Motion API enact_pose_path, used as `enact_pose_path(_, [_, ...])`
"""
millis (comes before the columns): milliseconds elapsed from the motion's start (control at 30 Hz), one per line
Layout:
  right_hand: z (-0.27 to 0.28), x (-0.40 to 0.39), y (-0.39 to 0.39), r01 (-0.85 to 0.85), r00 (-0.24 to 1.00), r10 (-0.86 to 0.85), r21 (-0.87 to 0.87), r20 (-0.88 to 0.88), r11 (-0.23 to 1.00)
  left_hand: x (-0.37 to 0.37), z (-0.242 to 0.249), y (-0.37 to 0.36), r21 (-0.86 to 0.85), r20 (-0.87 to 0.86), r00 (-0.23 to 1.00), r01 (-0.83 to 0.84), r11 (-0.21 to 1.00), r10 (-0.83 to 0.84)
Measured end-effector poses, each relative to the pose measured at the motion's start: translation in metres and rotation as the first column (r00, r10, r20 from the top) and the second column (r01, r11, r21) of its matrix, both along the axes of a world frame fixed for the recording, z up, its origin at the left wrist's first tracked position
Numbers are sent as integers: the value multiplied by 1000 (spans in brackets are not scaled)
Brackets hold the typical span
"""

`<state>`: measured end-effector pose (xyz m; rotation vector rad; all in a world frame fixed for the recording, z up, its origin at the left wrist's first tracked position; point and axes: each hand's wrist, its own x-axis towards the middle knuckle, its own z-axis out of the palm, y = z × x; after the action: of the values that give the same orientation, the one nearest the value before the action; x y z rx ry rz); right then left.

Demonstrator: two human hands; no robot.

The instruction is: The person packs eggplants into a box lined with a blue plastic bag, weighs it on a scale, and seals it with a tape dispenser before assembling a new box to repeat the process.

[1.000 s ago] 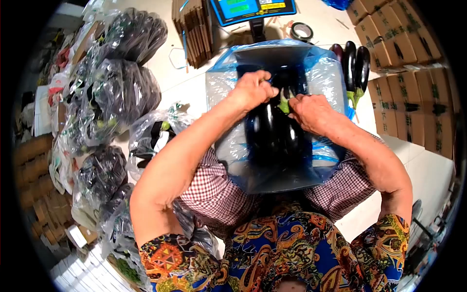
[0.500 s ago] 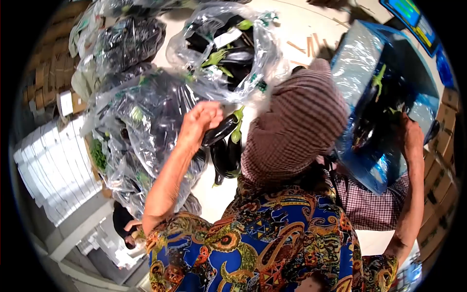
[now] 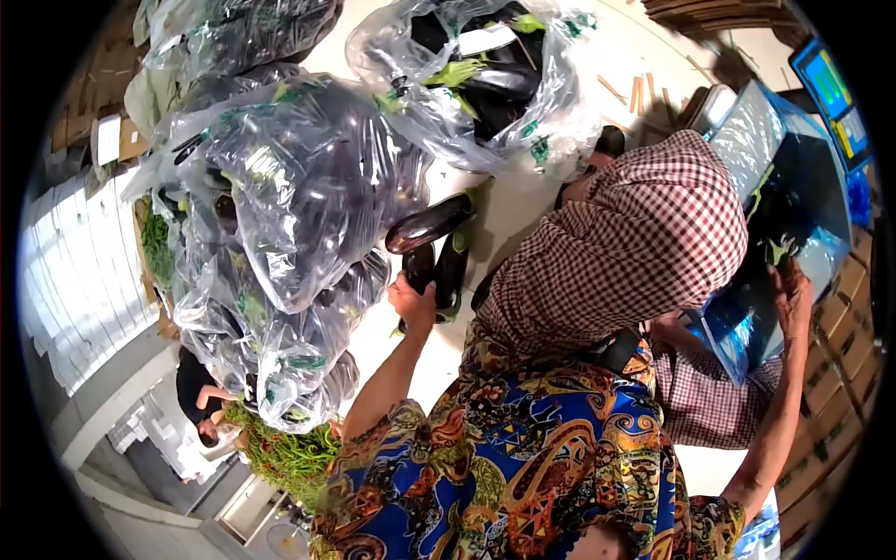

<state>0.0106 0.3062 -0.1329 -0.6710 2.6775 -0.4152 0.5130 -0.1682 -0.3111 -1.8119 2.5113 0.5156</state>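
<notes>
My left hand [image 3: 413, 301] is down on the pale floor, its fingers curled round the lower end of a dark eggplant [image 3: 419, 264]. Beside that one lies another eggplant [image 3: 452, 276], and a third eggplant [image 3: 431, 224] rests crosswise above them. On the other side, my right hand [image 3: 793, 294] is at a box lined with blue plastic [image 3: 817, 173]. Its fingers look extended and apart, with the tips close to the green stem of an eggplant [image 3: 780, 248] inside. Whether they touch it is hard to tell. Shadow hides much of the box's contents.
Clear bags of eggplants [image 3: 308, 187] are piled at left, with an open bag [image 3: 485, 84] at the top. A checked cloth [image 3: 635, 224] covers my knee between the hands. A scale display [image 3: 826, 93], cartons [image 3: 845, 327] and another person [image 3: 198, 397] are at the edges.
My left hand has come down from above the loose eggplants and closed round one. My right hand's fingers have straightened near the stem in the box. The whole view has shifted.
</notes>
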Motion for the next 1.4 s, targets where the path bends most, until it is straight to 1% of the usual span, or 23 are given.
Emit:
enact_pose_path(67, [-1, 0, -3, 20, 999, -20, -12, 34, 1000, 18, -7, -17, 59, 174, 975, -148, 987, 136])
enact_pose_path(167, [1, -2, -2, 68, 993, -72, 50, 89, 996, 47, -34, -32, 420, 72, 987, -163, 893, 147])
enact_pose_path(200, [2, 0, -3, 72, 994, -75, 40, 78, 997, 48, -36, -33, 402, 36, 991, -132, 906, 128])
enact_pose_path(300, [6, 4, -6, 78, 996, -79, 11, 33, 997, 50, -27, -38, 515, 123, 972, -235, 825, 200])
enact_pose_path(367, [3, 4, -3, 67, 998, -67, -1, 8, 998, 37, 10, -34, 637, 231, 925, -379, 672, 303])
enact_pose_path(433, [-7, 5, 6, 60, 998, -60, -41, -10, 997, 43, 49, -35, 853, 202, 925, -328, 407, 322])
enact_pose_path(467, [-5, 4, 4, 70, 998, -69, -36, 10, 997, 41, 57, -27, 811, 173, 915, -343, 475, 365])
enact_pose_path(567, [-7, 2, 1, 70, 997, -69, -42, 27, 997, 49, 55, -27, 728, 78, 997, -56, 683, -2])
enact_pose_path(600, [-6, 2, -1, 63, 998, -62, -40, 16, 997, 50, 53, -28, 753, -35, 995, -35, 657, 93])
enact_pose_path(700, [-2, 3, -5, 97, 994, -95, -49, 44, 994, 92, -7, -48, 631, -19, 994, 93, 770, -104])
enact_pose_path(733, [-1, 4, -6, 111, 993, -108, -54, 57, 992, 65, 8, -54, 675, 25, 983, 119, 728, -183])
enact_pose_path(767, [-1, 5, -8, 125, 990, -121, -60, 71, 990, 44, 19, -62, 775, -27, 998, 54, 630, -52])
enact_pose_path(833, [2, 7, -9, 146, 987, -141, -63, 77, 987, 25, 5, -63, 387, 21, 958, 255, 886, -285])
enact_pose_path(867, [2, 7, -8, 138, 990, -137, -24, 43, 990, 3, 2, -62, 308, -23, 944, 321, 896, -330])
enact_pose_path(900, [0, 8, -7, 129, 992, -129, 14, 7, 992, -29, 6, -59, 224, -63, 925, 380, 897, -376])
enact_pose_path(933, [0, 7, -6, 124, 992, -122, 53, -29, 991, -73, 25, -57, 284, -54, 921, 385, 878, -386])
enact_pose_path(1033, [6, 4, -11, 126, 991, -131, 158, 18, 979, -104, -23, -65, 200, 57, 825, 542, 816, -562])
enact_pose_path(1100, [3, 5, -10, 176, 983, -179, 51, 52, 983, -121, -43, -61, 127, 286, 809, 500, 857, -514])
enact_pose_path(1167, [-1, 7, -10, 217, 974, -218, 17, 58, 976, -125, -44, -68, 204, 217, 775, 559, 804, -594])
enact_pose_path(1267, [16, 12, -27, 248, 966, -251, 52, 69, 967, -136, -25, -67, 171, -35, 778, 623, 763, -627])
enact_pose_path(1300, [22, 13, -33, 239, 967, -245, 92, 70, 967, -143, -3, -73, 323, -86, 762, 631, 706, -642])
enact_pose_path(1367, [27, 10, -32, 194, 977, -200, 82, 71, 978, -144, 29, -76, 347, -286, 726, 687, 639, -625])
enact_pose_path(1400, [30, 11, -34, 201, 976, -206, 73, 70, 977, -167, 77, -67, 459, -205, 800, 588, 666, -564])
